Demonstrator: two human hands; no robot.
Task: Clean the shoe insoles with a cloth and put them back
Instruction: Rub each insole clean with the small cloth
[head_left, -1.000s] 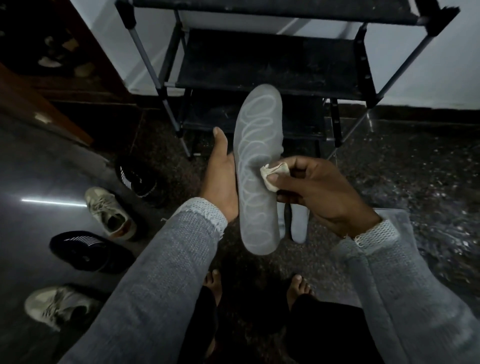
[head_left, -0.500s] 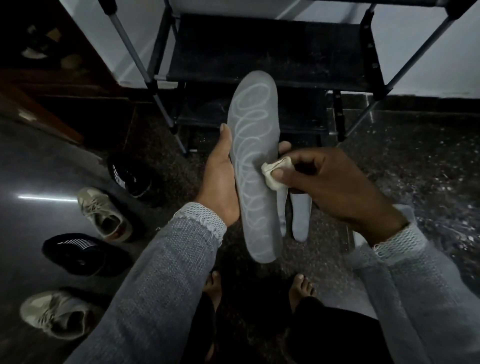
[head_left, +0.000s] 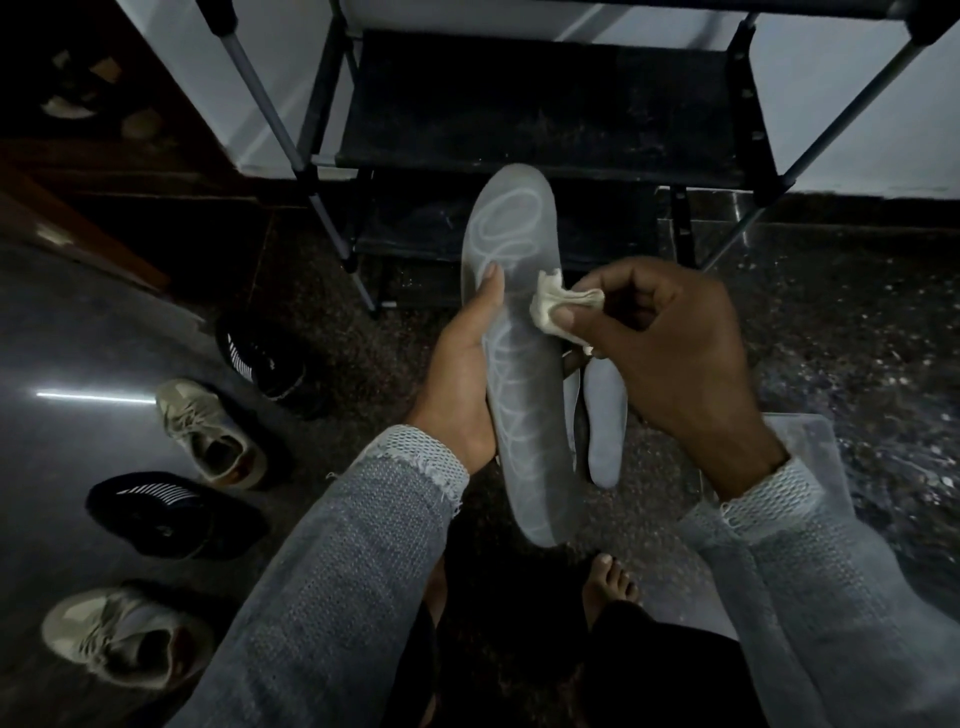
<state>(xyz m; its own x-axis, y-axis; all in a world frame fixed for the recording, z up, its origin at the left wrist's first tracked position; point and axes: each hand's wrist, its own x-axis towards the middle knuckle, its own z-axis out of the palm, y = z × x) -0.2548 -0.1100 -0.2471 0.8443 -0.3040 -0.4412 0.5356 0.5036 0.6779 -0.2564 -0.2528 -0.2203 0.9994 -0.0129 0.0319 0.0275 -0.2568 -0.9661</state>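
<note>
Head view: my left hand (head_left: 462, 384) grips the insole (head_left: 524, 374) upright over the floor (head_left: 831, 322); right-hand fingers (head_left: 576, 317) pinch the cloth (head_left: 558, 306) against it. I judge hard wiping could twist the insole loose.

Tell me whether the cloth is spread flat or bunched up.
Bunched up. The cloth is crumpled into a small wad, pinched in the right hand against the insole held by the left hand.

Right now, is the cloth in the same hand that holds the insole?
No, the right hand pinches the cloth, while the left hand grips the insole.
</note>
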